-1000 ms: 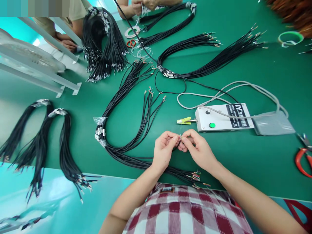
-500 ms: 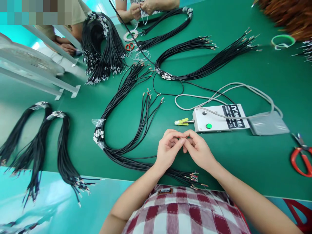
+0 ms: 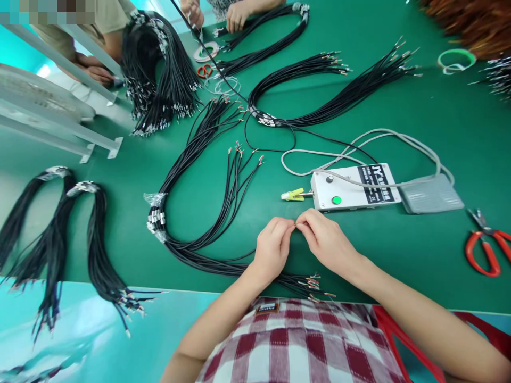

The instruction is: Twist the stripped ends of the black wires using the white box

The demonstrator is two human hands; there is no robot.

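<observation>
My left hand [image 3: 273,246] is closed, with thumb and fingertips pinched around the end of a thin black cable [image 3: 246,256]. This cable runs in from the left and vanishes behind the hand. My right hand [image 3: 326,236] pinches the fine wire ends [image 3: 295,224] of that cable, fingertip to fingertip with the left. Most of the wires are hidden by my fingers. Curved around to the left lies a bundle of black cables [image 3: 187,246], taped at its bend, with bare coloured wire ends below my hands. Just beyond my right hand sits a white box [image 3: 347,186] with a green button and a yellow clip [image 3: 293,194].
A grey pedal [image 3: 433,194] and red-handled pliers [image 3: 487,239] lie to the right on the green table [image 3: 415,255]. More cable bundles [image 3: 291,114] lie ahead, with others [image 3: 96,229] hanging over the left edge. Co-workers' hands [image 3: 237,16] are at the far side.
My fingers have straightened from a curled grip into a fingertip pinch on the wires. Across the table, a co-worker's hands have moved apart. The whole view has shifted slightly.
</observation>
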